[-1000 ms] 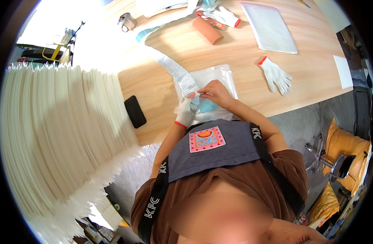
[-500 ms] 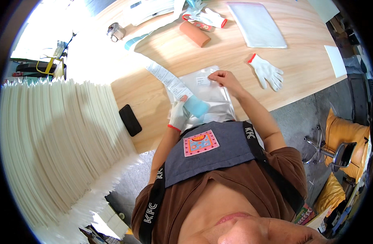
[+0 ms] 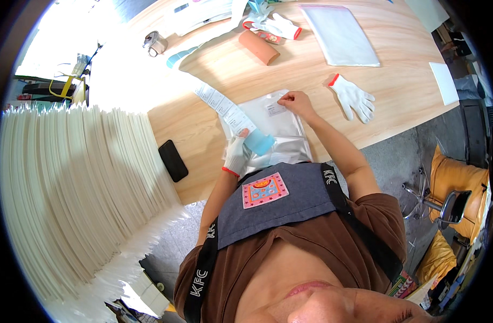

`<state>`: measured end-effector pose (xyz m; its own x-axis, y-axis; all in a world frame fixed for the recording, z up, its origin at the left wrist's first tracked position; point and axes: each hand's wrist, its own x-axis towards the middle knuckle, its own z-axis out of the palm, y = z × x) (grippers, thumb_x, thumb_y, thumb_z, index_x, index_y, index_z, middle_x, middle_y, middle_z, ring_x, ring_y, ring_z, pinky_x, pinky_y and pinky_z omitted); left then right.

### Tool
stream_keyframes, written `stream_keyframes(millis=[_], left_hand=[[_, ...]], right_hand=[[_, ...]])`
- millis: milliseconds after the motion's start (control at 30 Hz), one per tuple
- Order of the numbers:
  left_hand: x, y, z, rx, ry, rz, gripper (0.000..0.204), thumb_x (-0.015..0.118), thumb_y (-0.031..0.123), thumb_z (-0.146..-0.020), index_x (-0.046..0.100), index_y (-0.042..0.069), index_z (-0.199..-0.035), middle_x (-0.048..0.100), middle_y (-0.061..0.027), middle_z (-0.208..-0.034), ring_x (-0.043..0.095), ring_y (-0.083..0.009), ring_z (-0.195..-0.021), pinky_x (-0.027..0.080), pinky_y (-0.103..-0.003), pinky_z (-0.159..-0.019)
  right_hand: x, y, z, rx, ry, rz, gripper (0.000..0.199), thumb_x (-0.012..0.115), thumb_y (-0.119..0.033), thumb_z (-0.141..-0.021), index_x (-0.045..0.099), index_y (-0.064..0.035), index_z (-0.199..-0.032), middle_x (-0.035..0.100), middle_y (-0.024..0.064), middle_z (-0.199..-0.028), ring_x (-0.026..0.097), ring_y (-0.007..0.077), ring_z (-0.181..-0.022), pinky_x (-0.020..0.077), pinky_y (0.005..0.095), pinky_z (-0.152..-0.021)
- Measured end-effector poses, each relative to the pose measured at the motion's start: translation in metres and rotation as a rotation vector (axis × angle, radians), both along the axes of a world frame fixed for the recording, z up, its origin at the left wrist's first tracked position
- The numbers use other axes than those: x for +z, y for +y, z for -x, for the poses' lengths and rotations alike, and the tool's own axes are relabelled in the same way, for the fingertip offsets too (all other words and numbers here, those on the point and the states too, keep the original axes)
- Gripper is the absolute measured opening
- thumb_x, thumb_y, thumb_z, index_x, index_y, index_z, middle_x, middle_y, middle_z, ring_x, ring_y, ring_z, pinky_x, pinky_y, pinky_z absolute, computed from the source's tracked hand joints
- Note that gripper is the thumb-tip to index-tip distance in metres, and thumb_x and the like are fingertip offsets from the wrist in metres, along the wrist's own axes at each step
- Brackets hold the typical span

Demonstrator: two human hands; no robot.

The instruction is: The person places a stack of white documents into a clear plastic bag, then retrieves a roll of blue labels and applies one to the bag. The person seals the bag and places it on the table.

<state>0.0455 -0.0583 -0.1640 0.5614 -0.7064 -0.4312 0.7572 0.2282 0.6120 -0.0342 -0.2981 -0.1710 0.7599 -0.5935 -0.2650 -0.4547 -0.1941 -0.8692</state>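
Lying flat on the pale wooden counter, close to its near edge, a silvery plastic mailing bag sits directly in front of the person. The left hand, in a white knit glove with a red cuff, is curled around a light blue roll with a paper strip of labels trailing away from it across the counter; the roll rests on the bag's left part. The right hand is bare, its fingers bent and pressed down on a small white label stuck near the far end of the bag; it grips nothing that can be seen.

To the right of the bag, apart from it, lies a loose white knit glove with a red cuff. Farther back are a clear flat plastic bag, a terracotta-coloured cylinder and another white glove just behind it. A black phone lies at the counter's left edge, well left of the gloved hand. A stack of cream-coloured sheets fills the left side of the view.
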Motion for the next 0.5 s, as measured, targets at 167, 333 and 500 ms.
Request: stream_keyframes(millis=[167,333,500], left_hand=[[-0.005,0.0,-0.001,-0.006,-0.004,-0.006,0.03,0.05,0.01,-0.088,0.046,0.0,-0.116,0.057,-0.0119,-0.106,0.059,-0.0239,-0.095,0.051,-0.039,-0.084],[0.008,-0.002,0.004,-0.001,-0.046,-0.014,0.031,0.049,0.012,-0.089,0.046,0.0,-0.117,0.057,-0.0117,-0.106,0.059,-0.0232,-0.094,0.051,-0.038,-0.083],[0.002,0.001,0.002,-0.006,-0.034,-0.043,0.032,0.05,0.012,-0.088,0.045,0.001,-0.118,0.057,-0.0117,-0.108,0.059,-0.0227,-0.095,0.051,-0.037,-0.083]], right_hand=[[0.008,0.014,0.003,-0.034,0.044,0.268,0.017,0.071,-0.021,-0.067,0.066,-0.0091,-0.078,0.059,0.0042,-0.074,0.055,0.0162,-0.067,0.0443,0.0284,-0.061],[0.002,0.023,0.012,-0.054,-0.098,0.585,0.013,0.07,-0.02,-0.068,0.066,-0.0133,-0.078,0.053,0.0088,-0.111,0.053,0.0256,-0.093,0.0451,0.0332,-0.073],[0.017,0.029,0.017,-0.037,-0.327,0.557,0.03,0.074,-0.015,-0.065,0.063,-0.0116,-0.092,0.049,0.0109,-0.116,0.055,0.0228,-0.086,0.0467,0.0311,-0.072]])
